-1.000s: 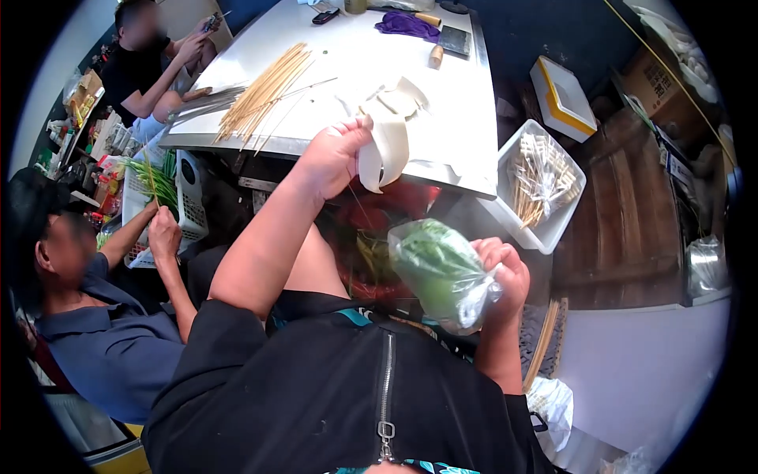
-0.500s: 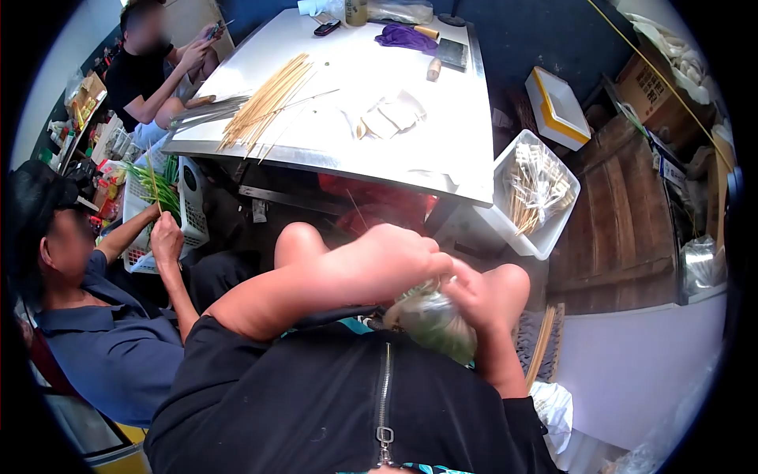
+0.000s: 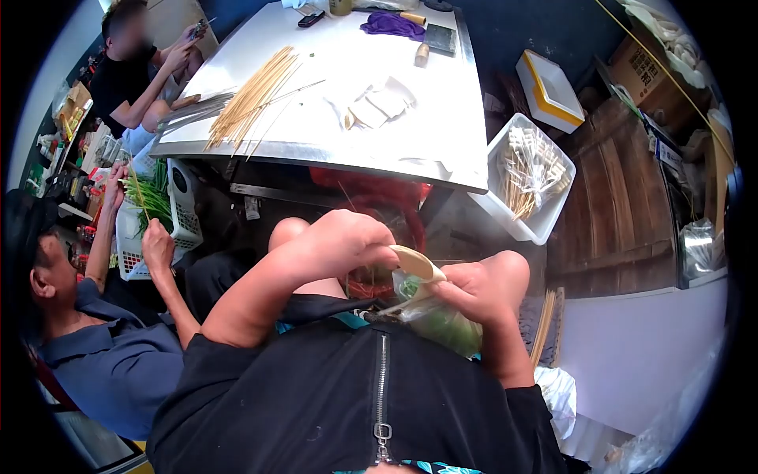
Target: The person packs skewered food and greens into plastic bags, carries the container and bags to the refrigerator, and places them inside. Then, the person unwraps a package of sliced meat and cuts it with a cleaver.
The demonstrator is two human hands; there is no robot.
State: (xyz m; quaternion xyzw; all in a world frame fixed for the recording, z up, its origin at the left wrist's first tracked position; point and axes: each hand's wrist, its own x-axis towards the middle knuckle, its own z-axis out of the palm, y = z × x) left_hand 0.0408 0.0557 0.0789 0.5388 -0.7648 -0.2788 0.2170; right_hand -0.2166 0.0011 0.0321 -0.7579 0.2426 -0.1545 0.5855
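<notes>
Between my hands, above my lap, is a pale beige flexible strip that looks like tofu skin. My left hand is closed on its left end, and a thin stick pokes out beyond the fingers. At the other end, my right hand pinches the strip between thumb and fingers. Just beneath, on my lap, lies a clear plastic bag with green leafy vegetables in it. The strip and my right hand partly cover the bag.
A white table ahead carries bamboo skewers, pale sheets and a purple cloth. Right of it, a white bin holds bagged skewers. At left, a co-worker handles a skewer beside a basket of greens; another person sits behind.
The pale strip now shows between my hands, which are farther apart. My left hand has moved left. The co-worker's far hand has risen from the basket.
</notes>
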